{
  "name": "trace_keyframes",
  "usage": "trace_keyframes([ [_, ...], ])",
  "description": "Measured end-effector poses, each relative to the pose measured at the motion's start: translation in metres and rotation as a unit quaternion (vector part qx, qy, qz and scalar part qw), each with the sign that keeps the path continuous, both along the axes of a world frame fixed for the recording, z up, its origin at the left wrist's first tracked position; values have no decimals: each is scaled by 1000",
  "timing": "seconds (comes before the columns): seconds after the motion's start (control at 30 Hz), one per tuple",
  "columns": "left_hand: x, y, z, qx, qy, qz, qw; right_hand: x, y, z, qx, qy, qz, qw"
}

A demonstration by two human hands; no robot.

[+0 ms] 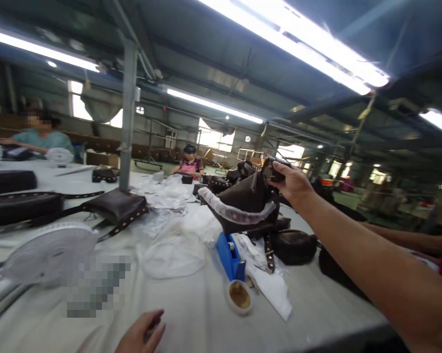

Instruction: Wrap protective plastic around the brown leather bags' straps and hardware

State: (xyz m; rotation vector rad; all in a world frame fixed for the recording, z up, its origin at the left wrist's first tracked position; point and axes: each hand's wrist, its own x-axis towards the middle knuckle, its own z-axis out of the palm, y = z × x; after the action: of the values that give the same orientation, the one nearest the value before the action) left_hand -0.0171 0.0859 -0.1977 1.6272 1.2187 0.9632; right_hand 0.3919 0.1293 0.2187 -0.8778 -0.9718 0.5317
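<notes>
Brown leather bag [243,201] lifted clear of the counter [191,314] in my right hand [292,184].
Head view: my right fingers [280,169] pinch its top corner at arm's length, and the bag hangs below and left of them, its wrapped strap [235,212] running leftward. My left hand [142,336] rests close to me, fingers loose, holding nothing.

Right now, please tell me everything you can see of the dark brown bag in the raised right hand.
The dark brown bag looks like smooth, slightly shiny leather. The right hand grips its top corner and holds it tilted over the white table. A handle wrapped in clear film curves across its front, and a narrow studded strap hangs below it. Its lower edge is close to another dark bag and a blue tape dispenser; whether it touches them I cannot tell.
</notes>
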Motion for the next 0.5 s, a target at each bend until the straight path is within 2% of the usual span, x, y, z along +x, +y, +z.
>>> trace_keyframes([
  [0.03,-3,-3,11,-61,-53,1,997,-21,-4,-18,-8,35,25,999],
  [0.1,-10,-7,36,-156,-189,20,969,-61,-17,-63,-47,113,57,991],
  [0.13,-15,-8,49,-163,-250,23,954,-80,-25,-90,-78,161,71,981],
  [0.2,-24,-7,72,-140,-312,13,940,-115,-44,-147,-164,255,95,948],
  [0.27,-31,0,86,-107,-314,37,943,-141,-65,-198,-244,313,138,908],
  [0.3,-33,4,90,-93,-307,56,946,-151,-74,-218,-263,329,156,893],
  [0.33,-33,10,92,-84,-299,73,948,-157,-81,-233,-273,349,167,881],
  [0.4,-30,22,89,-76,-279,108,951,-162,-90,-248,-279,375,174,867],
  [0.5,-16,35,75,-91,-236,154,955,-156,-93,-244,-275,382,162,867],
])
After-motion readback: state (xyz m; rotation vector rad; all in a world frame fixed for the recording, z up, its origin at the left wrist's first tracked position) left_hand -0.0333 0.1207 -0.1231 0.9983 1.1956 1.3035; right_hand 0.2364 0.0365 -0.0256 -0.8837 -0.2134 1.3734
